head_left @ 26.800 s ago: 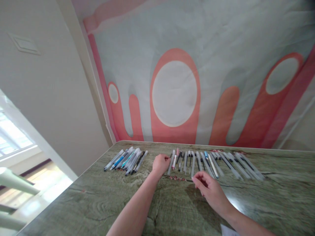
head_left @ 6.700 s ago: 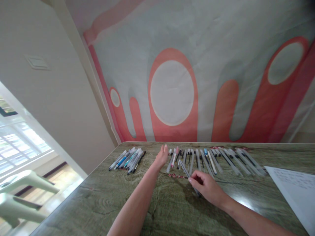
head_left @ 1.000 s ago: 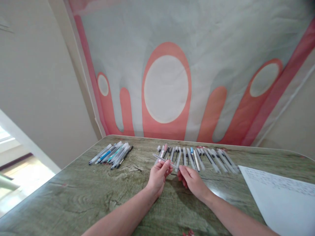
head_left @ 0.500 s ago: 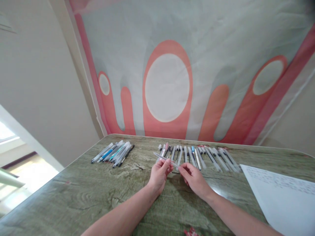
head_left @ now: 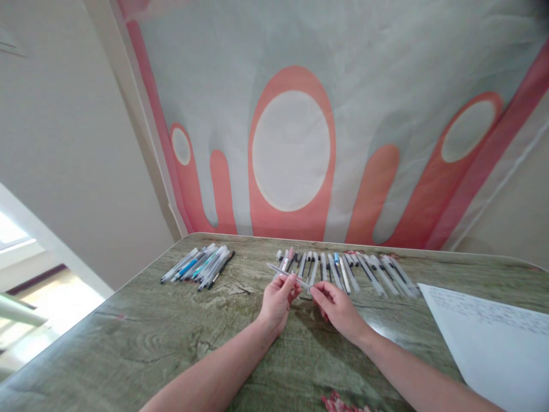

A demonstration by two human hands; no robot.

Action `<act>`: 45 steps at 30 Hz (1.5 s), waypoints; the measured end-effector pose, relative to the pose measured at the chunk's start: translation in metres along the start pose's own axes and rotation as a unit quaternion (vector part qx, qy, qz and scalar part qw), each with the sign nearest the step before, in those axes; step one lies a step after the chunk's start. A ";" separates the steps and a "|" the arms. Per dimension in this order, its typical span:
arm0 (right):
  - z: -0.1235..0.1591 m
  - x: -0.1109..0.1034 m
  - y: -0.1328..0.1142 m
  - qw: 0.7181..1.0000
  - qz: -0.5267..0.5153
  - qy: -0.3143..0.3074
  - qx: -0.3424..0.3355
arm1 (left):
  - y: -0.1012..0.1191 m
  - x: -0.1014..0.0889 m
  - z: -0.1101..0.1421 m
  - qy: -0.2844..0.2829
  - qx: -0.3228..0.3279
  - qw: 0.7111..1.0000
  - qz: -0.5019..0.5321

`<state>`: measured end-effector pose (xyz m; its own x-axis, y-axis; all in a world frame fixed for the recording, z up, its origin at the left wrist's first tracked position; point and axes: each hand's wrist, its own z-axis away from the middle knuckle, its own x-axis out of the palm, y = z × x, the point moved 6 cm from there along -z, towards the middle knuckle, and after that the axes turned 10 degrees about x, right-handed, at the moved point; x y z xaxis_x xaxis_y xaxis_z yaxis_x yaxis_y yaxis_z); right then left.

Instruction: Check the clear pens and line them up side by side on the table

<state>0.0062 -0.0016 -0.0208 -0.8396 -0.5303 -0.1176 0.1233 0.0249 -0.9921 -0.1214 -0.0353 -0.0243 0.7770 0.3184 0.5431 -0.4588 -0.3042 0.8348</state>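
Between my two hands a slim translucent pen (head_left: 277,269) is held slanting, its left end higher than its right. My left hand (head_left: 278,297) is closed around its middle, thumb on top. At the right end, the fingertips of my right hand (head_left: 335,306) pinch the pen; whether a separate cap is there I cannot make out. Just beyond my hands lies a spread row of pens (head_left: 343,272), mostly clear-barrelled, with a blue-topped white one and a pink-topped one among them. The hands hide the near ends of several pens.
A loose pile of pens (head_left: 201,266), some blue and teal, lies on the left of the wood-patterned table (head_left: 141,337). White paper (head_left: 493,343) with rows of writing rests at the right. A wall covering with pink shapes (head_left: 291,223) stands behind the table.
Both hands keep almost the same pose on the pen. The whole view has shifted very slightly; the pile, the row and the paper lie as before.
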 end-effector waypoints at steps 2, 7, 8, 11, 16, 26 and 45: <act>0.000 0.001 0.001 1.000 0.010 -0.007 0.011 | 0.000 0.000 0.000 -0.002 0.001 1.000 0.000; 0.000 0.001 -0.001 0.999 0.040 -0.005 -0.009 | -0.001 0.000 -0.001 -0.005 0.003 1.000 0.001; 0.000 0.001 -0.002 0.999 0.037 -0.002 -0.012 | -0.001 0.000 -0.001 -0.005 0.002 1.000 0.002; 0.000 -0.001 -0.001 0.999 0.032 0.012 -0.011 | -0.001 0.000 0.000 -0.004 0.002 1.000 0.006; 0.000 -0.003 0.001 0.999 0.020 0.032 0.002 | 0.000 -0.001 0.000 0.008 -0.001 1.000 0.003; 0.003 -0.001 -0.002 1.000 0.005 -0.008 0.010 | 0.002 -0.001 -0.001 0.007 0.005 1.000 -0.007; 0.001 0.001 0.001 0.999 -0.008 -0.034 0.024 | 0.011 -0.007 -0.008 0.002 0.044 0.997 -0.057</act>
<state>0.0057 -0.0031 -0.0221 -0.8035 -0.5874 -0.0965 0.1365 -0.0241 -0.9903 -0.1353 -0.0332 -0.0179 0.8197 0.3598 0.4458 -0.3279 -0.3435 0.8801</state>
